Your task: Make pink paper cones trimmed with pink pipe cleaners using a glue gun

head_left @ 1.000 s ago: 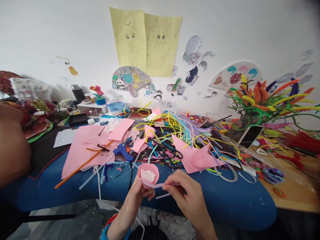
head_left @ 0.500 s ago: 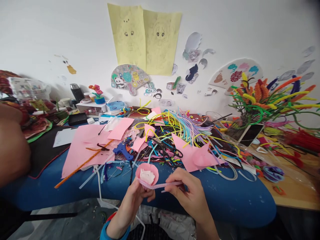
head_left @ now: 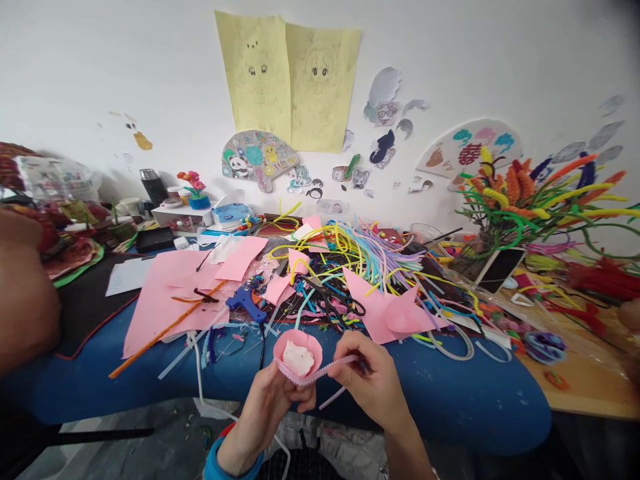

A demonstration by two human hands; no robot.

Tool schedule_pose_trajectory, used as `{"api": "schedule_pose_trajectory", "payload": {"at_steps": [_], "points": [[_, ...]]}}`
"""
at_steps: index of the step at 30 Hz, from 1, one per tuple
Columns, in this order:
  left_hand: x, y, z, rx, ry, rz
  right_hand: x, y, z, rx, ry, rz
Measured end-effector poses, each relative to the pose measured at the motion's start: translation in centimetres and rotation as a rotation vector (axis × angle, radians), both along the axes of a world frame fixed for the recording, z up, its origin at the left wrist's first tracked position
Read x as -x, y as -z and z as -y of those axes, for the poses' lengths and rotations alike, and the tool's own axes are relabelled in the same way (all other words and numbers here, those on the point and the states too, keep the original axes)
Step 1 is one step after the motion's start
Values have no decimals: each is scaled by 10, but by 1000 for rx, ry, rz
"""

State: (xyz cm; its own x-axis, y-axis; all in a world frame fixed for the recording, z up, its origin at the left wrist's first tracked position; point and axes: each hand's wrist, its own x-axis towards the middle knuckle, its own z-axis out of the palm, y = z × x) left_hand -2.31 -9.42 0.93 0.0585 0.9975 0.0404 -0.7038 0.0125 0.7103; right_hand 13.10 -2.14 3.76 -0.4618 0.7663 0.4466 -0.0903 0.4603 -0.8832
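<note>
Pink paper cup [head_left: 299, 347] — white filling, pink pipe cleaner [head_left: 327, 368], blue tablecloth [head_left: 450, 400]

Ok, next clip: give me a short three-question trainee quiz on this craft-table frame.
1. True or false: the left hand holds the pink paper cup.
2. What does the right hand pinch? A) scissors B) a pink pipe cleaner C) a phone
3. Fill in: in the picture, the blue glue gun lies on the table to the ____ of the cup.

Key: 1 true; 2 B; 3 left.
</note>
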Motion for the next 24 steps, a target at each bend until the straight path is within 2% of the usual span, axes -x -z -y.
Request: {"api": "schedule_pose_trajectory", "payload": {"at_steps": [11, 19, 24], "points": [[2, -2, -2, -62, 119, 62, 5, 4, -3, 44, -19, 18], [7, 8, -1, -65, 167, 15, 7, 4, -4, 73, -47, 2], [9, 12, -2, -80, 144, 34, -1, 8, -6, 67, -75, -4]]}}
